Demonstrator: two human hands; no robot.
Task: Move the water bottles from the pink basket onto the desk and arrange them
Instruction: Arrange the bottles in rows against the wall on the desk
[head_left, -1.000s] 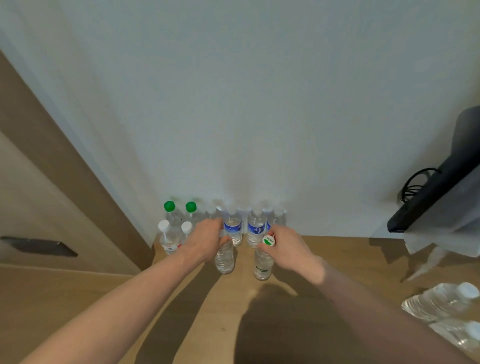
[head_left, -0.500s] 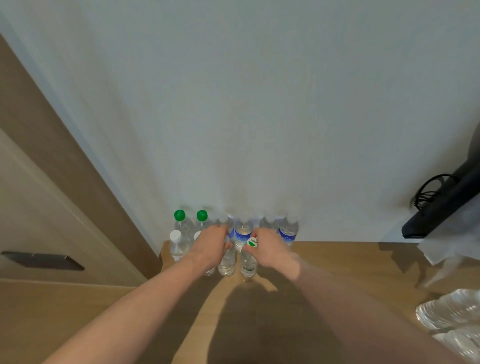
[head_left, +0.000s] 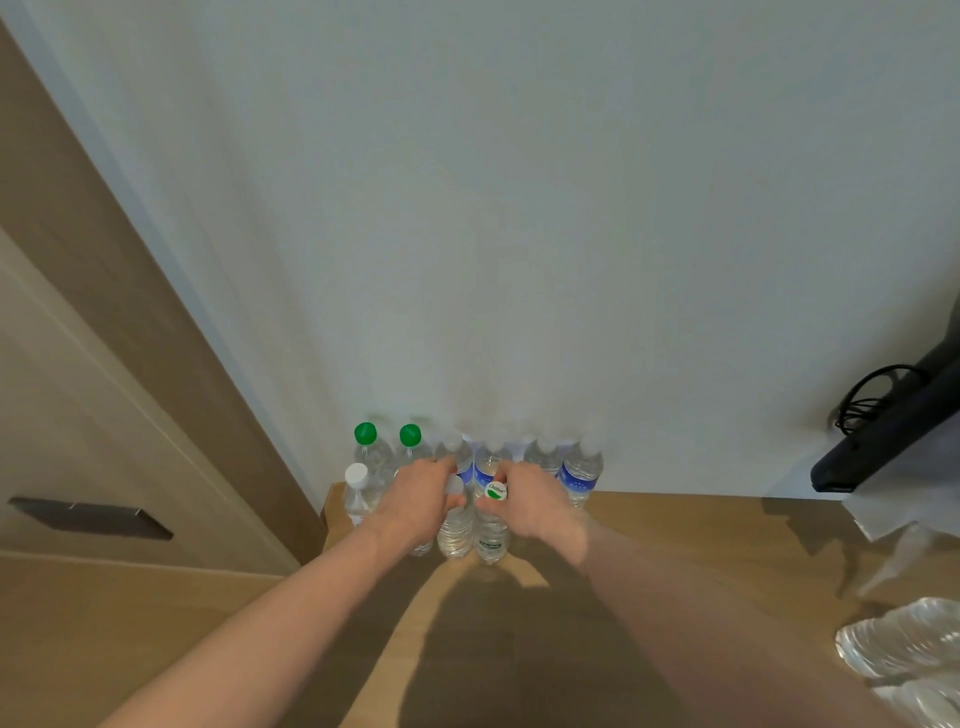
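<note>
Water bottles stand in two rows at the far left corner of the wooden desk (head_left: 649, 551), against the white wall. The back row has two green-capped bottles (head_left: 365, 434) and several blue-labelled bottles (head_left: 581, 475). My left hand (head_left: 420, 501) grips the neck of a clear white-capped bottle (head_left: 456, 535) in the front row. My right hand (head_left: 535, 506) grips the bottle with a green-and-white cap (head_left: 491, 535) right beside it. Both bottles stand upright on the desk, touching each other. The pink basket is out of view.
A white-capped bottle (head_left: 356, 491) stands at the desk's left edge. More clear bottles (head_left: 904, 639) lie at the lower right. A dark monitor (head_left: 893, 431) with a black cable hangs over the right side. A wooden door frame (head_left: 130, 312) is on the left.
Both hands have pushed their bottles away from me and together, up against the rows by the wall. The view has shifted slightly.
</note>
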